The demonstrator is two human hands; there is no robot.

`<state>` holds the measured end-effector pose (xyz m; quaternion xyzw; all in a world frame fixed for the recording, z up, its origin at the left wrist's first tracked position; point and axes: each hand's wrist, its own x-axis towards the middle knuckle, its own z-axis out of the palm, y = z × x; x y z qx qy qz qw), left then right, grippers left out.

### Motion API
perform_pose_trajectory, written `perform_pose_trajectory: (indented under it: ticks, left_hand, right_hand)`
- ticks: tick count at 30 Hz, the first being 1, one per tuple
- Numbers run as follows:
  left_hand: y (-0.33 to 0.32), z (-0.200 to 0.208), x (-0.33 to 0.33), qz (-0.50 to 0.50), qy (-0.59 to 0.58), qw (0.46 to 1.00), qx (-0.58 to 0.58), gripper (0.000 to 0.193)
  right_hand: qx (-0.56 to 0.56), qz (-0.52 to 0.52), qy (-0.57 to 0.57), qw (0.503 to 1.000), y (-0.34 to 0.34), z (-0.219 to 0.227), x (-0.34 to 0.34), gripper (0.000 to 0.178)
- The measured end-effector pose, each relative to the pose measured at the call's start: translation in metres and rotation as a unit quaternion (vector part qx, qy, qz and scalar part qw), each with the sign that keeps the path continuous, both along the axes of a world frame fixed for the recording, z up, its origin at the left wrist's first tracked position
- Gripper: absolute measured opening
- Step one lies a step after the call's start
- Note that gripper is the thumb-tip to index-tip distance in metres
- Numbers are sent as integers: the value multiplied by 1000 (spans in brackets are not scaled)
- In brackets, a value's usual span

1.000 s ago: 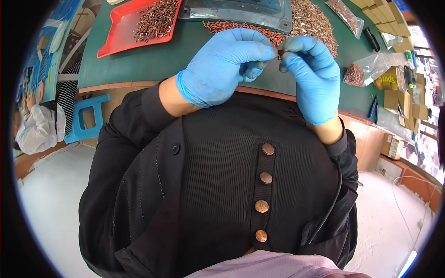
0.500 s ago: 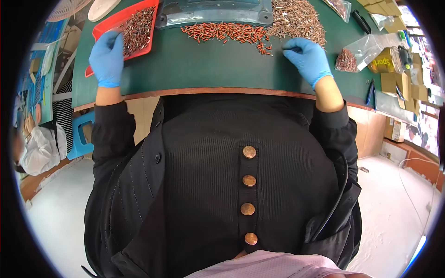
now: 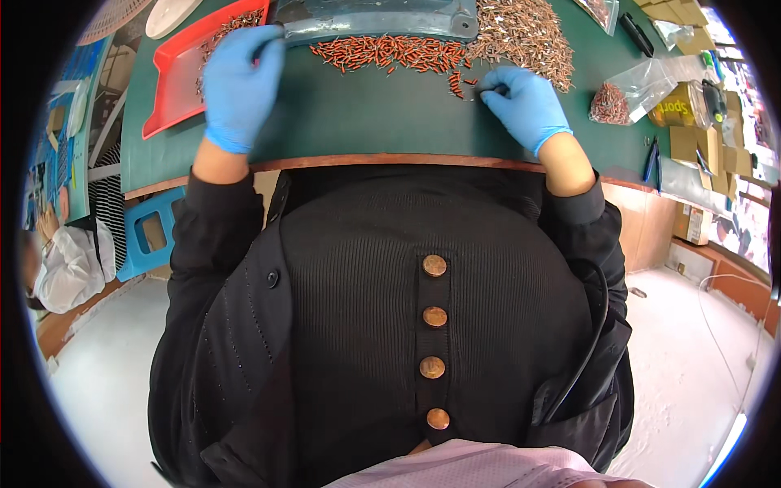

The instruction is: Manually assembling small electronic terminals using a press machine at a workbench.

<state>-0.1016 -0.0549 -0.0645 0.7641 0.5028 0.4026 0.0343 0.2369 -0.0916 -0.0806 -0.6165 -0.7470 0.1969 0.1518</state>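
My left hand (image 3: 240,88), in a blue glove, is over the right side of a red tray (image 3: 171,89). Its fingers curl in beside the corner of a blue-grey plastic block (image 3: 374,26); whatever they hold is hidden. Dark reddish small parts (image 3: 232,31) lie in the tray behind that hand. My right hand (image 3: 527,107), gloved alike, is pinched closed just above the green tabletop. Closest to its fingertips lie a few small orange-red rod-shaped parts (image 3: 458,84), at the end of a longer band of them (image 3: 382,54). I cannot make out anything in its pinch.
A large heap of brownish small parts (image 3: 525,37) spreads behind my right hand. To the right are a clear bag of parts (image 3: 610,104), a black marker (image 3: 636,34), a yellow container (image 3: 682,106) and cardboard boxes (image 3: 700,146). A blue stool (image 3: 150,236) and another person's white sleeve (image 3: 73,264) show at left.
My left hand has moved right and slightly away from me, from the tray's middle to its right side by the block. My right hand has shifted a little left, nearer the orange-red parts.
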Motion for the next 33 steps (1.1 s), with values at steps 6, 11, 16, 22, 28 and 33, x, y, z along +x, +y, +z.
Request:
perform_pose_trajectory:
  ticks: [6,11,16,22,28,33]
  left_hand:
    - [-13,-10,95,-225,36,974,-4,9]
    - [-7,-34,143,-281,91,955,-15,7]
    - [6,-42,161,-285,127,950,2,6]
    - [16,-47,162,-268,114,956,-12,6]
    - [23,-47,175,-269,98,958,29,7]
    - [26,-40,168,-295,26,955,17,11]
  right_hand:
    - [-36,-9,44,998,1,-2,-4,17]
    - [33,25,-35,999,1,-6,-6,15]
    - [39,96,-91,990,-8,-2,38,11]
    - [-268,41,-373,887,-31,35,149,15]
    - [46,-64,-17,997,2,14,113,26]
    - [211,-112,-188,953,31,-26,73,36]
